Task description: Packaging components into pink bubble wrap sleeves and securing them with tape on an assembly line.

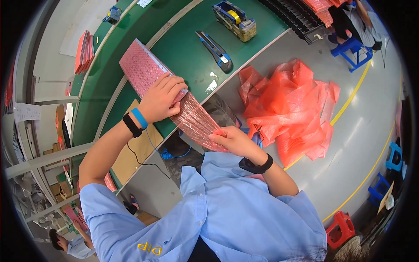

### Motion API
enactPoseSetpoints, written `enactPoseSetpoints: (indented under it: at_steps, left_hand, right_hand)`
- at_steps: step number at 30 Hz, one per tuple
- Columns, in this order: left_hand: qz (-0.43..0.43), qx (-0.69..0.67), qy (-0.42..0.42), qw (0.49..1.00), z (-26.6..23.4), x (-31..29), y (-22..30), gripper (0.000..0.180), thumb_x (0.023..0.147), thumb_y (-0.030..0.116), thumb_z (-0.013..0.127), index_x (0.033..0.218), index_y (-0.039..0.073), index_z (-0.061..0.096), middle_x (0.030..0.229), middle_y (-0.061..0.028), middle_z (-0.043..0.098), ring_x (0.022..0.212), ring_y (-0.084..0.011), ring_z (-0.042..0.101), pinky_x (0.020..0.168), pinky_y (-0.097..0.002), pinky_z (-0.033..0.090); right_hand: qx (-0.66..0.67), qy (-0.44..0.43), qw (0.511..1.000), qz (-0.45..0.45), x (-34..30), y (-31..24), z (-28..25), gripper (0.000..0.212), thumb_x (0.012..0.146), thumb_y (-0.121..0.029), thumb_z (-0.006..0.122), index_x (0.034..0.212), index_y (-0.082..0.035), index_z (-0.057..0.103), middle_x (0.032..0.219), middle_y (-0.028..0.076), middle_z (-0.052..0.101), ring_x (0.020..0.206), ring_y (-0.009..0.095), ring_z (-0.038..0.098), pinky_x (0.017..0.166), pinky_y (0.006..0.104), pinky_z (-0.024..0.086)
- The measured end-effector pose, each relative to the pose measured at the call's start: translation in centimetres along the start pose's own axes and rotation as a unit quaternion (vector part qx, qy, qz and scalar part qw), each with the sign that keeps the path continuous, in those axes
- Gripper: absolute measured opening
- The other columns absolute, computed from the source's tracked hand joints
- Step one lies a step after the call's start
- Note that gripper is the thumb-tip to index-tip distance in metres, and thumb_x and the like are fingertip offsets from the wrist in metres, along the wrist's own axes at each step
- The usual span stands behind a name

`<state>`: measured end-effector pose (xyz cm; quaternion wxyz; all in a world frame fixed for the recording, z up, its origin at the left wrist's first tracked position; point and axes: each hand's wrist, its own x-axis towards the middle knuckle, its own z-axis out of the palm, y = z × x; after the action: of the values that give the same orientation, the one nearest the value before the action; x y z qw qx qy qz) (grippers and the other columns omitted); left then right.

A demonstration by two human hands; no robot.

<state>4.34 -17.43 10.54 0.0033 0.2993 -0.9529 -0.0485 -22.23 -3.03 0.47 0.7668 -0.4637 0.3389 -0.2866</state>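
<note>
A flat, long pack in pink bubble wrap [139, 65] lies slantwise on the green worktable, with a pale edge of its contents showing. My left hand [160, 99] grips the pack near its lower end, fingers bent over the top and thumb at the side. From there a loose flap of bubble wrap [197, 122] stretches toward my body. My right hand [235, 140] pinches the far end of that flap between thumb and fingers. What the wrap encloses is mostly hidden.
Beyond the pack lie a utility knife [214, 51] and a tape dispenser [235, 22]. A heap of red bubble wrap [290, 109] sits at the right. A blue coiled cord [166, 153] hangs by my left wrist. People work at far right and lower left.
</note>
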Motion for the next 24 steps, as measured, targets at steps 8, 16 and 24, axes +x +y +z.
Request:
enactPoseSetpoints:
  at_steps: [8,16,24]
  left_hand:
    - [-0.013,-0.034,0.009,0.999,0.0,-0.1,-0.6,0.054,0.075,0.009,0.072,0.128,0.006,0.061,0.132,-0.0133,0.059,0.134,-0.0354,0.054,0.124,-0.0521,0.038]
    - [-0.036,-0.044,0.049,0.997,1.0,-0.7,-0.4,0.057,0.076,0.012,0.074,0.131,0.009,0.063,0.133,-0.0121,0.059,0.139,-0.0348,0.052,0.124,-0.0523,0.037]
    - [-0.058,0.019,0.104,0.993,0.8,-0.7,0.3,0.056,0.076,0.015,0.075,0.131,0.013,0.064,0.137,-0.0095,0.058,0.135,-0.0350,0.053,0.115,-0.0496,0.044]
  right_hand:
    - [-0.004,-0.003,1.000,0.003,-0.2,0.2,-0.5,0.033,0.102,-0.029,0.071,0.086,-0.001,0.068,0.069,-0.001,0.059,0.066,0.006,0.051,0.059,0.0285,0.043]
    - [-0.194,-0.049,0.971,-0.130,-6.2,-0.2,-3.4,0.028,0.091,-0.021,0.084,0.081,-0.001,0.067,0.070,0.002,0.055,0.064,0.010,0.049,0.059,0.0301,0.039]
    - [-0.127,-0.042,0.985,-0.105,-12.6,-1.8,-4.2,0.034,0.091,-0.029,0.083,0.078,-0.001,0.069,0.070,0.005,0.056,0.063,0.015,0.051,0.058,0.0340,0.039]
